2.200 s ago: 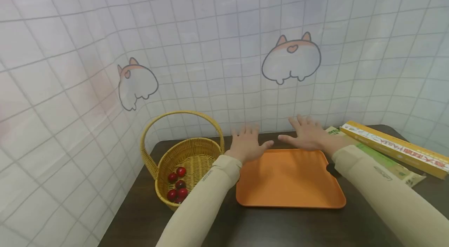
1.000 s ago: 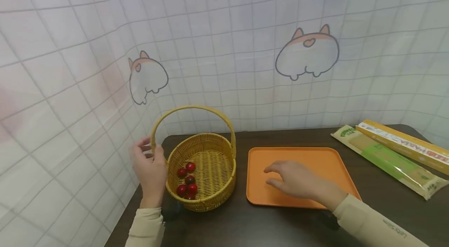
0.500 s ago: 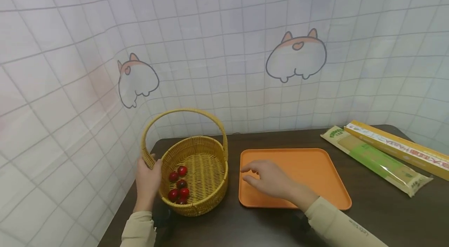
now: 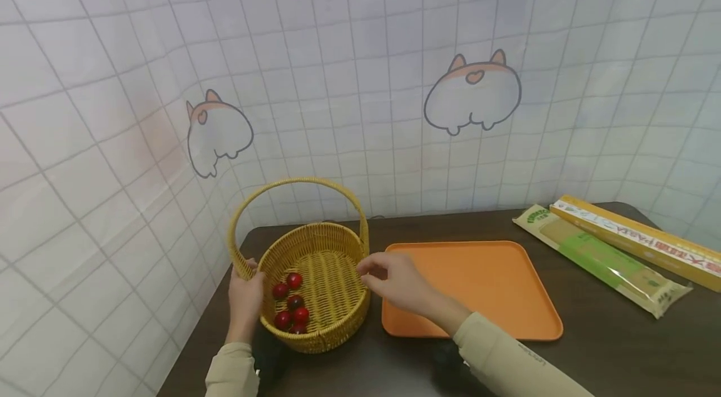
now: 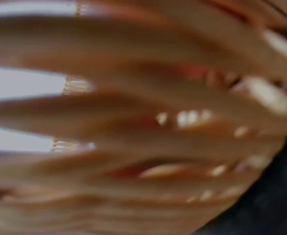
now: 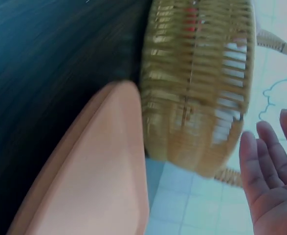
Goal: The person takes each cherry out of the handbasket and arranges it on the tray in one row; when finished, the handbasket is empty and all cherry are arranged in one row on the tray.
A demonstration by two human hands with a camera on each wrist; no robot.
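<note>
A yellow woven basket (image 4: 338, 328) with a tall hoop handle stands at the left of the dark table. Several small, round, dark red fruits (image 4: 294, 302) lie in its left half. My left hand (image 4: 246, 300) grips the basket's left side at the foot of the handle, thumb at the rim and fingers outside. Blurred fingers (image 5: 133, 112) fill the left wrist view. Beside the basket's right rim is my right hand (image 4: 401, 284), its fingers loosely bent and nothing in them. The right wrist view shows the basket's side wall (image 6: 197, 98) close to that hand.
An orange tray (image 4: 484, 290) lies right of the basket, partly under my right forearm. Farther right are a green and beige packet (image 4: 603, 256) and a long yellow pasta box (image 4: 636, 237). A white gridded curtain (image 4: 349, 103) hangs behind the table.
Both hands were spread over the tray's far edge. My left hand has moved to the basket's left side and taken hold there; my right has come down and left to the basket's right rim.
</note>
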